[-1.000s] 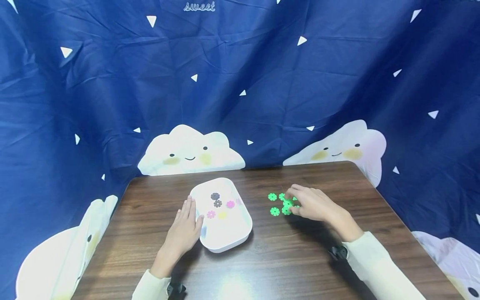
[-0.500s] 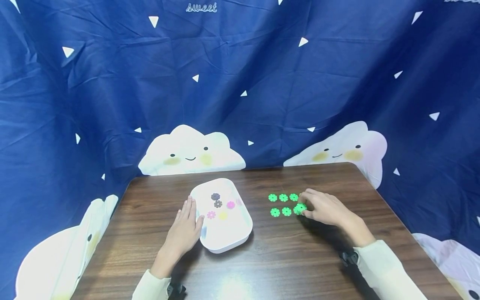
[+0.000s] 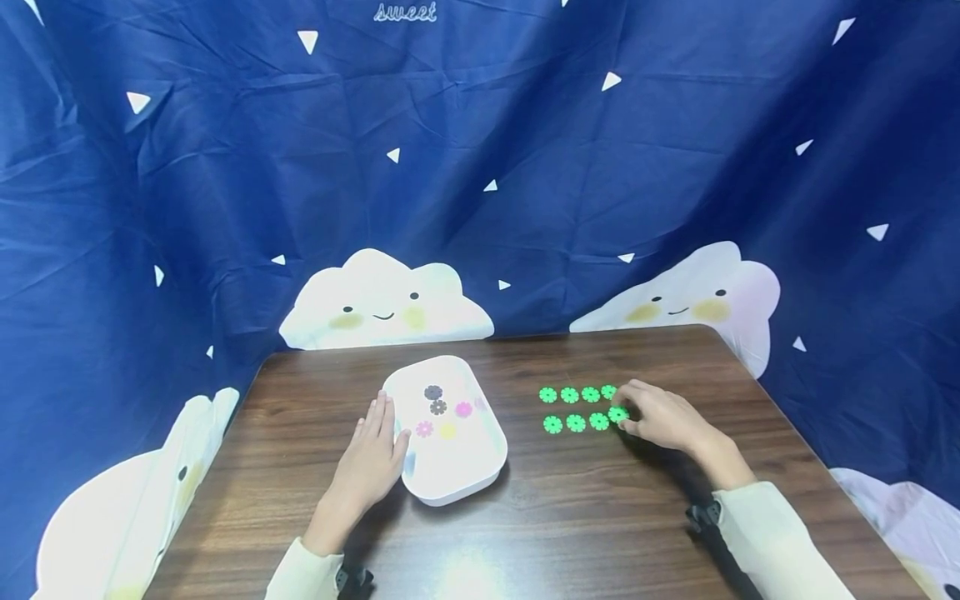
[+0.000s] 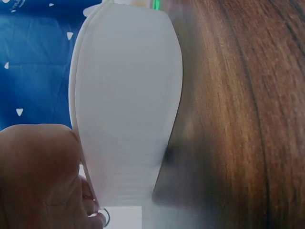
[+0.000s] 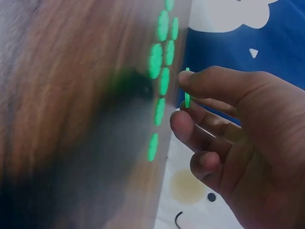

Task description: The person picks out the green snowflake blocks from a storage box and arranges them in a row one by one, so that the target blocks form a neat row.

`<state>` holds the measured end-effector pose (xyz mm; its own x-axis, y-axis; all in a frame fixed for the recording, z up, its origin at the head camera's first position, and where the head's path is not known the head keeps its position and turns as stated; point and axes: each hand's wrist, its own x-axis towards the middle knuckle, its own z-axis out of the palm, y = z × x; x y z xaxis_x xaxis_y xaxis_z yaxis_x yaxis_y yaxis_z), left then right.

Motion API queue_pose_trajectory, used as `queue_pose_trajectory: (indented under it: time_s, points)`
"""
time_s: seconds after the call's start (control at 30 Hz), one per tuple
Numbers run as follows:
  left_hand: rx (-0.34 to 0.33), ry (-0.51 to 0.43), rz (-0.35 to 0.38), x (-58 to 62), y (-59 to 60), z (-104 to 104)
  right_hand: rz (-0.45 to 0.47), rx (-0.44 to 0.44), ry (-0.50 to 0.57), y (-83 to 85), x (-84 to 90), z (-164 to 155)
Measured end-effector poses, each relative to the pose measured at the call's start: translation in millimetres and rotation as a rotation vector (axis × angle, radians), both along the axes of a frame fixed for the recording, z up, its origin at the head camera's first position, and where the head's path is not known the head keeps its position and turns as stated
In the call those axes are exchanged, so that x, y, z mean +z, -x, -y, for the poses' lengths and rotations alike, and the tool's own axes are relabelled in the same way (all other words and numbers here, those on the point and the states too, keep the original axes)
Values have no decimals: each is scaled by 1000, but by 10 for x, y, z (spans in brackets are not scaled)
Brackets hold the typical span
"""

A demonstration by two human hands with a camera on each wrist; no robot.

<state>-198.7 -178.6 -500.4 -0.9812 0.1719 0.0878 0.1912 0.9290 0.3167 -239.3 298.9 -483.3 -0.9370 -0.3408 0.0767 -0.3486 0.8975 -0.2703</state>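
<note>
My right hand (image 3: 663, 417) pinches a green flower-shaped plastic disc (image 5: 187, 88) between thumb and fingertips, edge-on in the right wrist view. In the head view that disc shows at the right end of the front row. Several matching green discs (image 3: 576, 423) lie flat on the table in two rows, just left of the hand. My left hand (image 3: 367, 458) rests along the left rim of a white tray (image 3: 450, 479), its fingers straight. Seen from the left wrist, the tray's pale side wall (image 4: 128, 95) fills the middle, with part of the hand beside it.
Inside the tray lie loose flower discs: dark grey (image 3: 432, 392), pink (image 3: 424, 428), magenta (image 3: 463, 409) and yellow (image 3: 447, 430). Both sit on a brown wood-grain table (image 3: 525, 533). Behind the table hangs a blue curtain (image 3: 525, 167) with clouds and white triangles.
My right hand has moved rightward. Discs it covered or held now lie in the two rows, which have grown longer to the right. The left hand and tray stay put.
</note>
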Motion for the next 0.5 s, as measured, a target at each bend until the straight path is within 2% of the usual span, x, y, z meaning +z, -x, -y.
queue_pose_trajectory:
  time_s: [0.5]
  points:
    - [1,17,-13,17,0,-10,55,10,3,66,-163,-95]
